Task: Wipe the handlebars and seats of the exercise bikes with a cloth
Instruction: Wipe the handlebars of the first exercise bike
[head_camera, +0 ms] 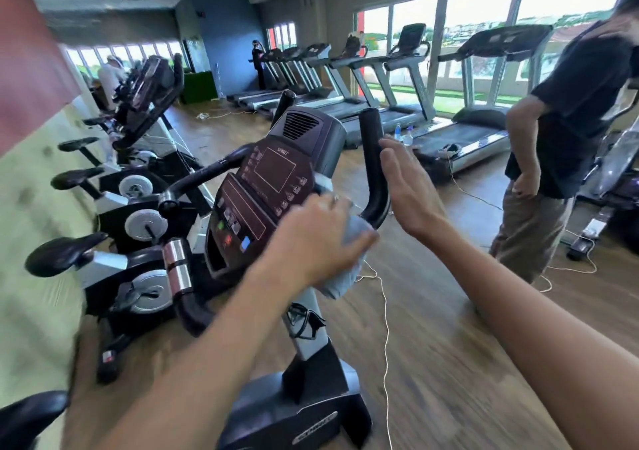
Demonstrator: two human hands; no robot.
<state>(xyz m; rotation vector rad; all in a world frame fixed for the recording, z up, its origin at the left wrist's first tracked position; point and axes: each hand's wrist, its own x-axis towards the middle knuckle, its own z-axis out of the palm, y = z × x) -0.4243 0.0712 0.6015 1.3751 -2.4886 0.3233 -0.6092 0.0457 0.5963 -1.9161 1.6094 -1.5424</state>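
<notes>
Gym floor, row of treadmills along the windows, line of exercise bikes down the left wall. A second person stands at right, well apart from the work.

Nearest bike: console tilted toward the camera, right handlebar rising from a curved base, long axis near upright, tip pointing up and slightly away. Left handlebar runs out leftward, roughly level.

Left hand presses the cloth against the bend at the foot of the right handlebar; fingers curled over the fabric, gripping it. Right hand open, fingers straight, palm just beside the upright grip (contact unclear).

Handling judgement: cloth is soft and light, will bunch, best wrapped around the bar. Bar is rigid, fixed, likely grippy; steady it at the upper grip.

Seats not yet reached here.
</notes>
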